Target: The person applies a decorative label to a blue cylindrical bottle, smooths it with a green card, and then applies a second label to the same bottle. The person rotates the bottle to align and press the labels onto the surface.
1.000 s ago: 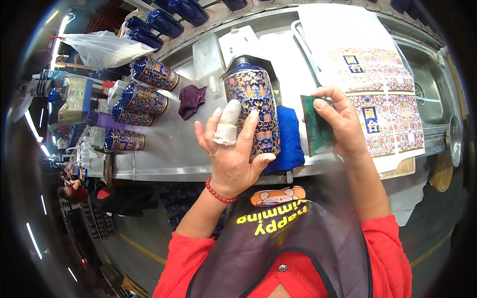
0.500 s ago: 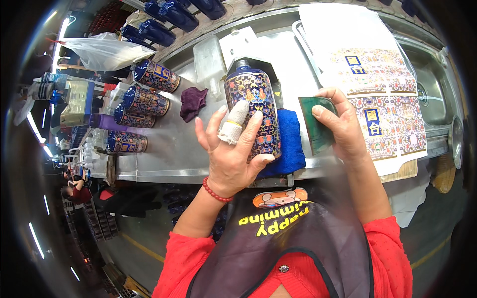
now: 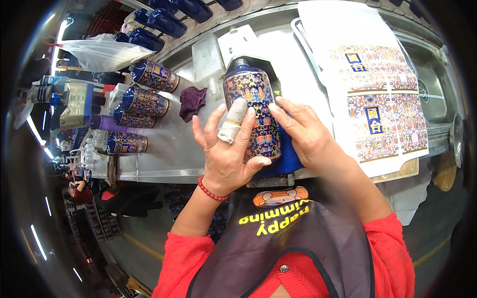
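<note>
A dark blue bottle (image 3: 254,89) with a colourful floral wrap lies on its back, neck pointing away, in a dark angular holder (image 3: 271,74). My left hand (image 3: 226,161) is spread over its left side, fingers apart. One finger wears a pale cloth cover (image 3: 232,121) with a yellow band. At the bottle's right edge is my right hand (image 3: 310,136), thumb and fingers drawn close together at the tips. The underside of that hand is hidden, so a held thing cannot be made out. Below the bottle's right side shows a blue cloth (image 3: 288,161).
Printed floral sheets (image 3: 387,89) lie to the right, beside a metal sink (image 3: 432,99). A crumpled purple cloth (image 3: 193,103) rests left of the bottle. Several decorated bottles (image 3: 144,101) stand further left; plain blue bottles (image 3: 166,22) are at the back.
My right hand has moved left to the bottle's right edge. The dark green flat plate it held no longer shows. My left hand has shifted slightly left with the bottle.
</note>
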